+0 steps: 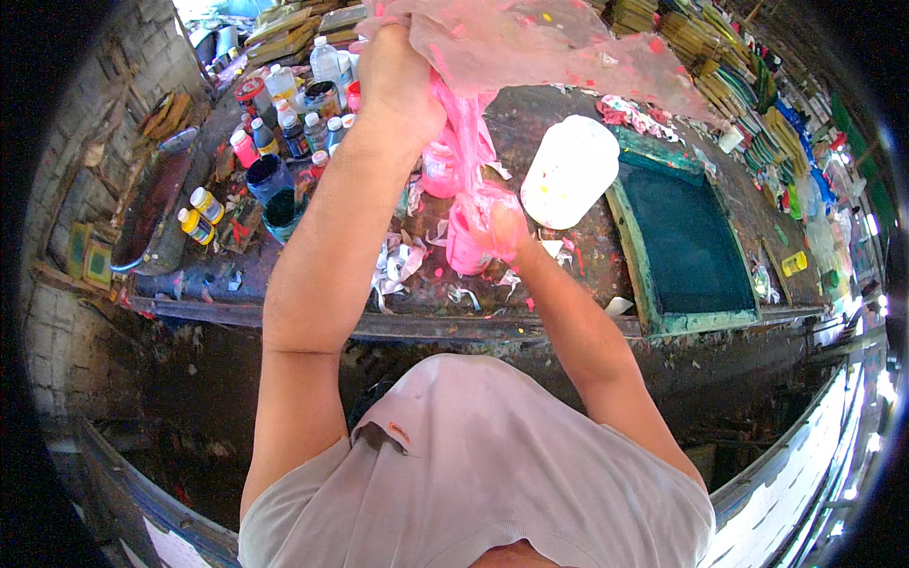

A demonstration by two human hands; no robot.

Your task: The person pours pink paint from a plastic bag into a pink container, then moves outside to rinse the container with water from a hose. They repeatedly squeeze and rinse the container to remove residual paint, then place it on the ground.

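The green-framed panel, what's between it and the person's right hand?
In the head view, a big white container is between the right hand and the green-framed panel.

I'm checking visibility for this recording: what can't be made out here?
All in the head view:
- Left hand: fingers mostly hidden by the hand itself and the translucent sheet.
- Sheet: cut off by the upper edge.
- Right hand: fingers blend into the pink material; grip unclear.
- White container: surface detail washed out by glare.
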